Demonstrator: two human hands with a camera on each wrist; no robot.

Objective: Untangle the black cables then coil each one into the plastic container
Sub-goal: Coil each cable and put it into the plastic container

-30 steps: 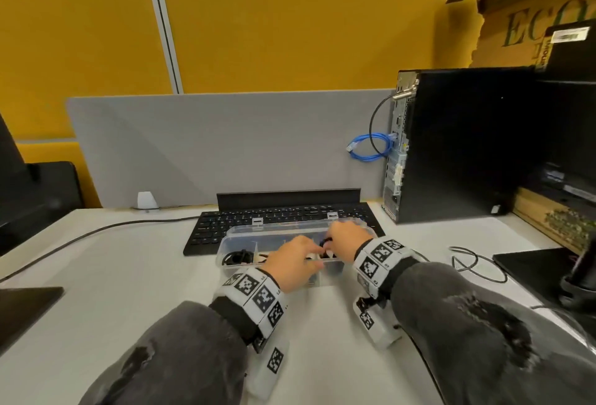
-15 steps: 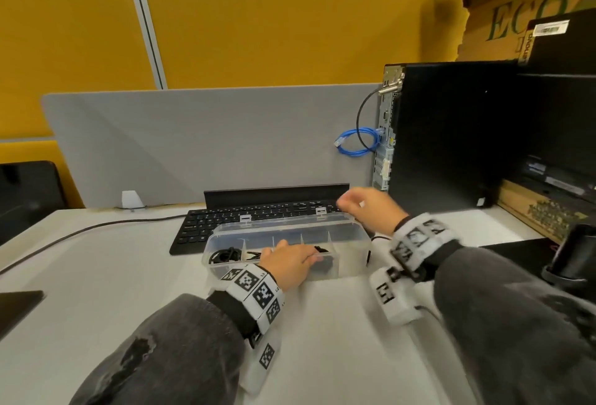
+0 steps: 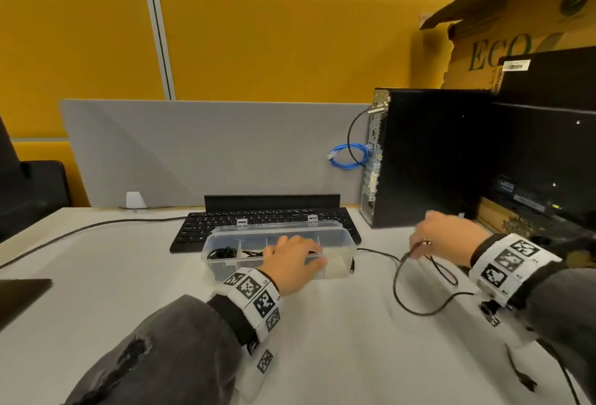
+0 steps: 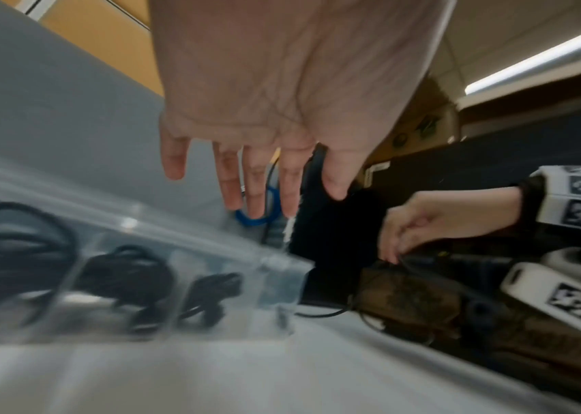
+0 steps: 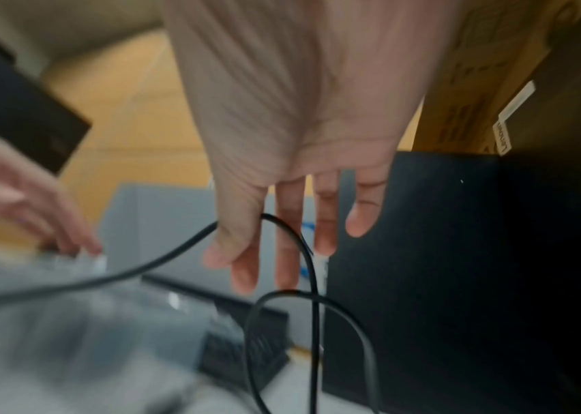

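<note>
Left hand (image 3: 292, 262) flat, fingers straight, over container (image 3: 342, 243) near edge. Right hand (image 3: 446, 236) pinches loose black cable (image 3: 400, 288) on bare table (image 3: 338, 356) beside it.

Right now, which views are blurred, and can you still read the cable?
Head view: sharp, wide-angle bowing, the loose cable clear. Left wrist: container motion-smeared. Right wrist: foreground soft, but the cable over the right hand reads.

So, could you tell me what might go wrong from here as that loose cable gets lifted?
1. The right hand pinches the black cable near one end; its long loop lies on the desk and may knot on itself when it is lifted.
2. The cable's far end lies against the plastic container; a pull might nudge the container, which the left hand only rests over.
</note>
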